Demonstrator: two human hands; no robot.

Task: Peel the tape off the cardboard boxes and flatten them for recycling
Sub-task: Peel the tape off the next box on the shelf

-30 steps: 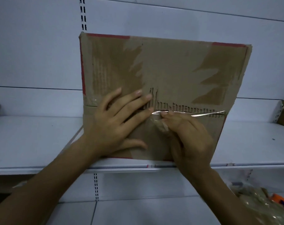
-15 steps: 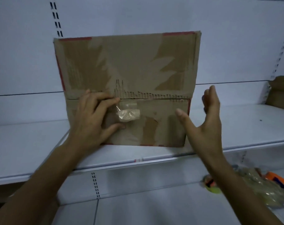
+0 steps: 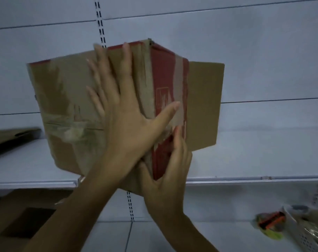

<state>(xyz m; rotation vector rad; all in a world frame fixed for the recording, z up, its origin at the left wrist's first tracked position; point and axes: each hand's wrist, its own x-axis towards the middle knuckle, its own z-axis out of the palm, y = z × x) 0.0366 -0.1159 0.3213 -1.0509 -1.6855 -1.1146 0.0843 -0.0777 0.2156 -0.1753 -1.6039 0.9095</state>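
Up in front of the white shelf point(image 3: 263, 157), the cardboard box point(image 3: 63, 88) is held off the surface with one vertical corner turned toward the camera, a brown face on the left and a red face on the right. The left hand point(image 3: 125, 124) lies flat on the brown face, fingers straight and spread wide, thumb reaching across the corner onto the red side. The right hand point(image 3: 169, 179) clasps the lower corner, thumb on one side and curled fingers on the other, a fingertip at the clear tape strip point(image 3: 180, 82) running down the red face. A pale square mark point(image 3: 162, 96) is printed there, too blurred to read. Crumpled tape point(image 3: 72, 132) clings to the brown face's seam. An open flap point(image 3: 205, 106) sticks out to the right.
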